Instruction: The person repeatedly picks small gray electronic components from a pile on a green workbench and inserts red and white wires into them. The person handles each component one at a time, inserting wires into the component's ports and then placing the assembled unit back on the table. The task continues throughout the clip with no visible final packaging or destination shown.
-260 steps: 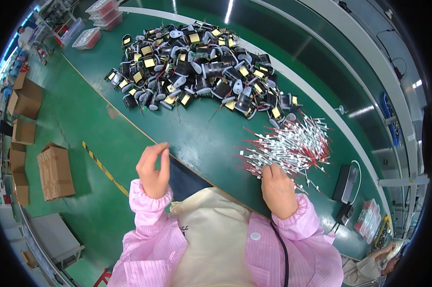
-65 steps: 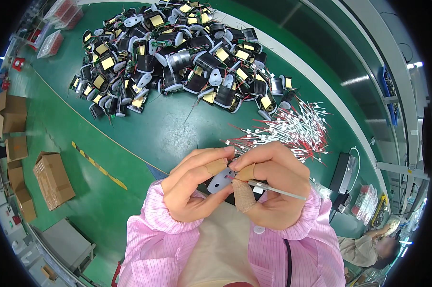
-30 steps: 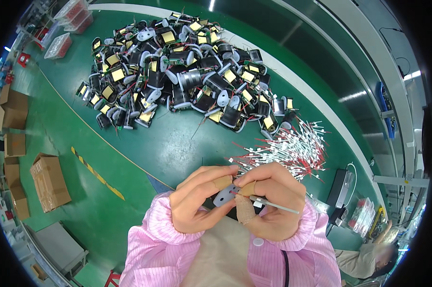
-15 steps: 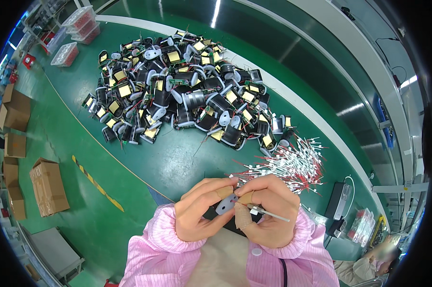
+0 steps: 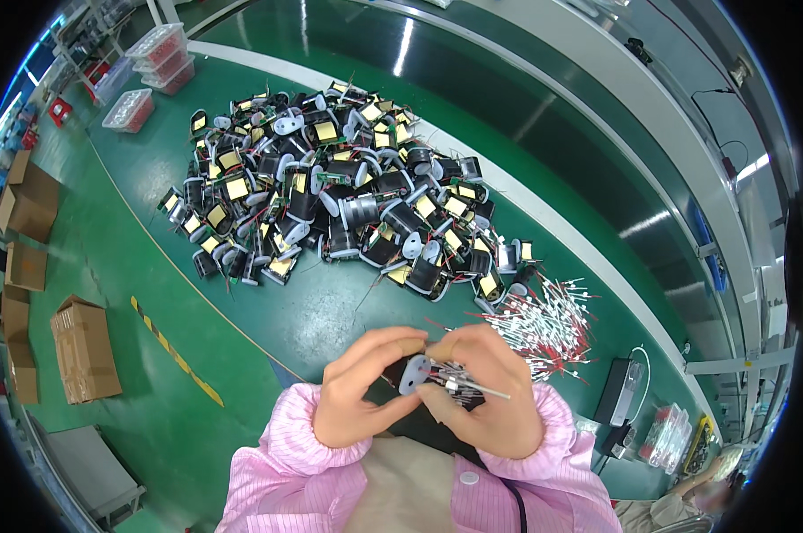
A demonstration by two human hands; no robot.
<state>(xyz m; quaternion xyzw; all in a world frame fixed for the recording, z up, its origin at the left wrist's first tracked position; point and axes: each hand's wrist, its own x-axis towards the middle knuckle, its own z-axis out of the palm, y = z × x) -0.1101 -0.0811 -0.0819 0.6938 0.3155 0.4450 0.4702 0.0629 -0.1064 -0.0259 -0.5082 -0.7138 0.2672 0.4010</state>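
Note:
My left hand [image 5: 353, 386] is closed around a small black unit with a pale grey oval end cap [image 5: 414, 376]. Dark holes show in the cap, which faces right. My right hand [image 5: 499, 400] is curled beside it, thumb and forefinger at the cap's edge. A thin pale rod [image 5: 483, 387] lies in the right hand's fingers and sticks out to the right. Beneath that hand are thin wires with white ends [image 5: 455, 391], partly hidden. Beyond my hands on the green table lies a bundle of red and white wires with connectors [image 5: 548, 324].
A large heap of similar black units [image 5: 330, 191] with yellow pads covers the table's far side. Clear tubs of red parts [image 5: 129, 111] stand far left. A black box with a white cable [image 5: 616, 391] and clear bags [image 5: 666, 440] lie right. Cardboard boxes [image 5: 86, 351] stand on the floor left.
The end cap has turned and shifted slightly left. My right fingers have moved from a pinch near the cap's upper edge to lie around its side. The whole view has shifted a little.

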